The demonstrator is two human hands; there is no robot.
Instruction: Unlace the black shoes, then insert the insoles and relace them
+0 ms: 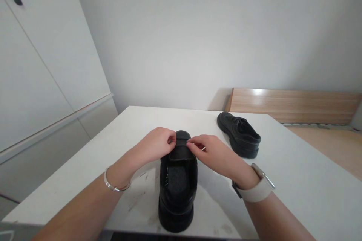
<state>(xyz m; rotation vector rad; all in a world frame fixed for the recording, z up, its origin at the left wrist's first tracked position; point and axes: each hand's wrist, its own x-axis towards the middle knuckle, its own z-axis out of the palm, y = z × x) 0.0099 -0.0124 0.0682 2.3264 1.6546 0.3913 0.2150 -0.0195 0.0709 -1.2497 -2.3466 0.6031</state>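
Head view: white table [283, 184] fills the foreground, bearing two shoes. The nearer black leather shoe [178, 184] sits upright close to the person, heel toward the body and toe away; this orientation probably gives both hands equal access to its front. The black lace-up shoe [240, 135] stands farther back on the right, well apart, likely to leave room. Left hand [157, 143] and right hand [216, 154] flank the nearer shoe's tongue [181, 153], presumably so each reaches one side. Grip: left fingers curl, thumb close to forefinger, gap narrow; right thumb and fingertips nearly meet at the tongue's edge. Whether either pinches a lace: cannot tell.
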